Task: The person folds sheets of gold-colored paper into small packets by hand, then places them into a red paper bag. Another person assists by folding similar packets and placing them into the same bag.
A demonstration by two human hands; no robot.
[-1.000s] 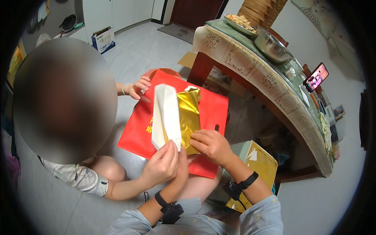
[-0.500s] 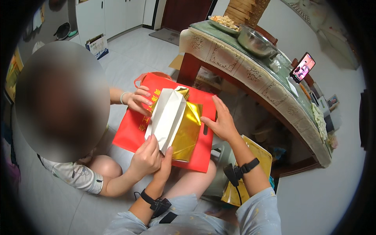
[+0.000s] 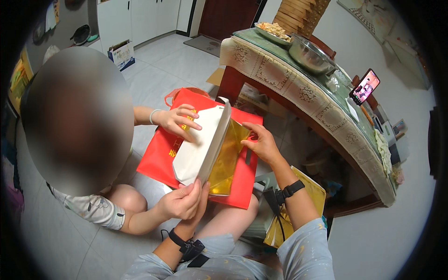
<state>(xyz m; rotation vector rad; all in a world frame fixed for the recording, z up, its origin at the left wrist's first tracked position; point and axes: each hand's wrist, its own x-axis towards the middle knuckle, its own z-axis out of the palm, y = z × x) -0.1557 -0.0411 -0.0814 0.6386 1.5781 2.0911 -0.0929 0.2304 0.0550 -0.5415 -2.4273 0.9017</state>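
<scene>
A folded sheet of gold foil card [image 3: 225, 165] with a white panel [image 3: 200, 140] lies over a flat red bag [image 3: 156, 151] on my lap. My right hand [image 3: 262, 143] pinches the gold part's right edge between thumb and fingers. At the near end, my left hand [image 3: 201, 205] holds the card's edge, its fingers partly covered by the other person's hand [image 3: 181, 201], which grips the same corner. That person's other hand [image 3: 179, 120] rests with spread fingers on the white panel. A white strip stands up along the fold.
A glass-topped table [image 3: 280, 60] with a lace cloth stands to the right, bearing a plate of food [image 3: 275, 32], a steel bowl [image 3: 311, 53] and a propped phone [image 3: 365, 87]. Yellow folded sheets [image 3: 310, 200] lie beside my right arm. The other person sits close on the left.
My right hand has closed from spread fingers to a pinch on the gold edge. The white panel has spread out flatter to the left, and the other person's far hand has moved onto it.
</scene>
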